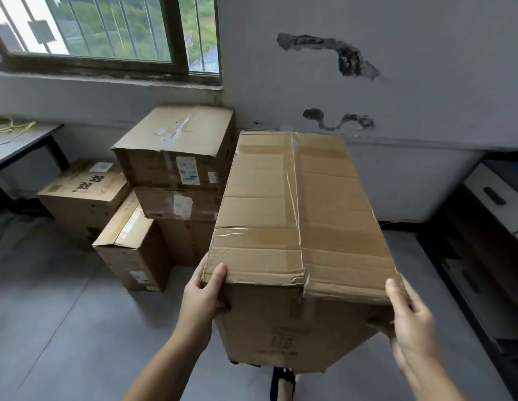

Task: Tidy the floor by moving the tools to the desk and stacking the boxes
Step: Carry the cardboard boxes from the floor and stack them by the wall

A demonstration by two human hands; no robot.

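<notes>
A long taped cardboard box (298, 215) hangs in the air in front of me, its near end low and close. My left hand (204, 290) grips its near left corner, thumb over the top edge. At the near right corner my right hand (408, 319) holds the box the same way. Beyond it, against the wall under the window, stands a stack of boxes (176, 157) several high. A low box (84, 195) and a narrow opened box (130, 250) sit on the floor beside the stack. No tools are visible.
A dark desk (17, 146) with yellow cord on it stands at the far left. A dark cabinet (489, 244) lines the right wall. Grey floor (64, 314) stretches open at the lower left. A sandalled foot (284, 383) shows under the carried box.
</notes>
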